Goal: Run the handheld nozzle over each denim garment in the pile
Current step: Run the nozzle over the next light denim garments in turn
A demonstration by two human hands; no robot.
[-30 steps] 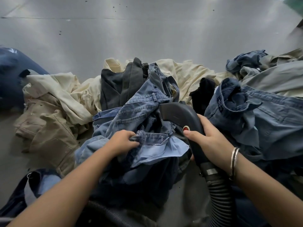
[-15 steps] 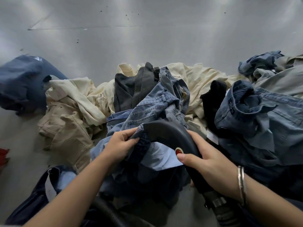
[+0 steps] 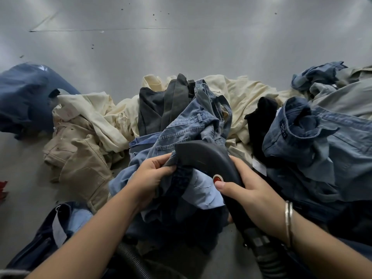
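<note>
My right hand (image 3: 255, 195) is wrapped around the black nozzle (image 3: 205, 158), thumb beside its red button (image 3: 217, 179), while my left hand (image 3: 150, 178) pinches light-blue jeans (image 3: 187, 125) just left of it.

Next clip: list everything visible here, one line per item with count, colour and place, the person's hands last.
light denim garment: 1, faded blue, centre
nozzle: 1, dark grey with red button, on that denim
hose: 1, black ribbed, bottom right
denim heap: several, blue, right
cream garments: some, pale yellow, behind centre
khaki trousers: 1, tan, left
dark grey garment: 1, centre back
navy garment: 1, far left
bracelet: 1, silver, right wrist
left hand: pinching denim
right hand: grip on nozzle
</note>
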